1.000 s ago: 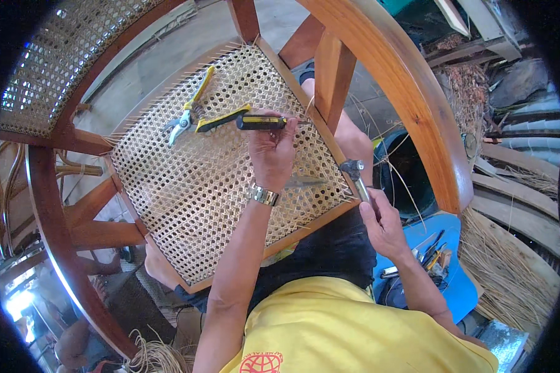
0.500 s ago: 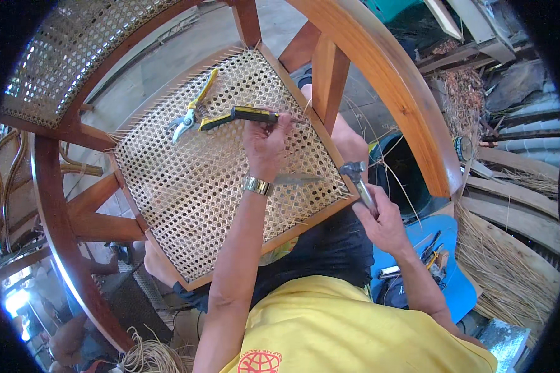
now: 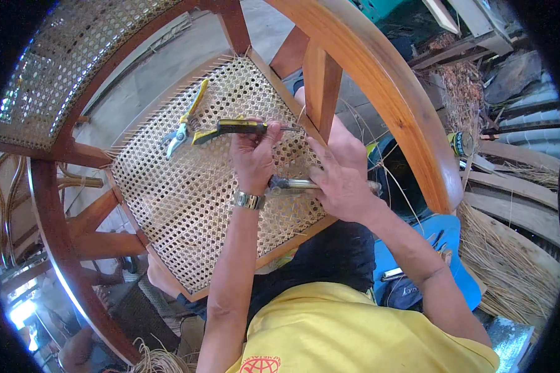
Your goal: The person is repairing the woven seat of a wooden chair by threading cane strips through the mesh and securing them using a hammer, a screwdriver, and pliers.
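A screwdriver (image 3: 246, 126) with a black and yellow handle is gripped in my left hand (image 3: 254, 156). Its thin shaft points right, to the inner edge of the wooden seat frame (image 3: 279, 87). My right hand (image 3: 343, 186) keeps a hammer (image 3: 300, 184) under its curled fingers, the head lying left over the woven cane seat (image 3: 186, 205). The right index finger stretches out to the frame near the screwdriver's tip. Yellow-handled pruning shears (image 3: 183, 127) rest on the cane, left of my left hand. Cane ends stick out along the far left edge.
A curved wooden armrest (image 3: 379, 81) arches over the right side; a cane backrest (image 3: 93, 62) rises at upper left. A blue plastic surface (image 3: 417, 248) with tools stands at my right, near a dark bucket (image 3: 395, 174). Bundled cane strips (image 3: 504, 261) lie farther right.
My right hand has moved left and up from the seat's corner to the frame's edge, turning the hammer's head leftward. My left hand and screwdriver have shifted slightly left and down.
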The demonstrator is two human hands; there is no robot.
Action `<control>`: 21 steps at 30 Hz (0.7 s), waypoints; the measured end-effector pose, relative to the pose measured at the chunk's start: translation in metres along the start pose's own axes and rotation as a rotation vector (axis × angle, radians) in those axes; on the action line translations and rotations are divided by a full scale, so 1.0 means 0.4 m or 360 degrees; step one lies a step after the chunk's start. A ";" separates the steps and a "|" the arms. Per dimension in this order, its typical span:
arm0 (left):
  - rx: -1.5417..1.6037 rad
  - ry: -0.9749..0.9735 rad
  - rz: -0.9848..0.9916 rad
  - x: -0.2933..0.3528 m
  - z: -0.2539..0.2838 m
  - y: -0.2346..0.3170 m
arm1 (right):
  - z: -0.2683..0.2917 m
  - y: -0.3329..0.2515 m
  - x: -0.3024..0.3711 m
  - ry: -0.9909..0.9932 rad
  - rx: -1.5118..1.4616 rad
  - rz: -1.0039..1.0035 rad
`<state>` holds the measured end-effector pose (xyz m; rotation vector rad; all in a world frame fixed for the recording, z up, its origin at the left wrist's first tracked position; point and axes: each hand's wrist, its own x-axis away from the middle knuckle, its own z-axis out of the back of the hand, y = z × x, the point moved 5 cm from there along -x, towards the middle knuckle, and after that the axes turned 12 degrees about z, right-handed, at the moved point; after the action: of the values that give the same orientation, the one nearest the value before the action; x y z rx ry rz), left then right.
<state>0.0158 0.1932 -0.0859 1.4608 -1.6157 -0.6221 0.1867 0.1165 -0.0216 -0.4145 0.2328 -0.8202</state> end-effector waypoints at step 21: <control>-0.0274 -0.0115 0.0075 -0.002 0.014 0.002 | -0.018 -0.007 -0.052 -0.0160 0.0318 0.0174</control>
<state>0.0107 0.1931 -0.0882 1.2843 -1.6047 -0.7748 0.1686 0.1285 -0.0258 -0.2521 0.0779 -0.7054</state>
